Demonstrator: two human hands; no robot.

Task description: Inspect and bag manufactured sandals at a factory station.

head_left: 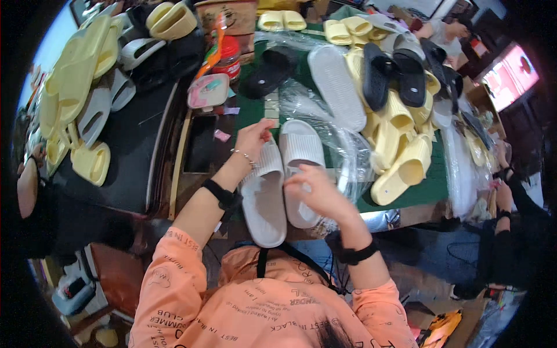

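Beside left hand, grey slipper; second slipper partly beneath right hand.

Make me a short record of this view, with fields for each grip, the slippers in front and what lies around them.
Left grip: at toe end of left grey slipper; hold unclear
Right grip: over right grey slipper, blurred; contact unclear
Pair: side by side, toes pointing away from the person
Farther out: another grey slipper
Right side: yellow slippers, black slippers
Farther left: red jar
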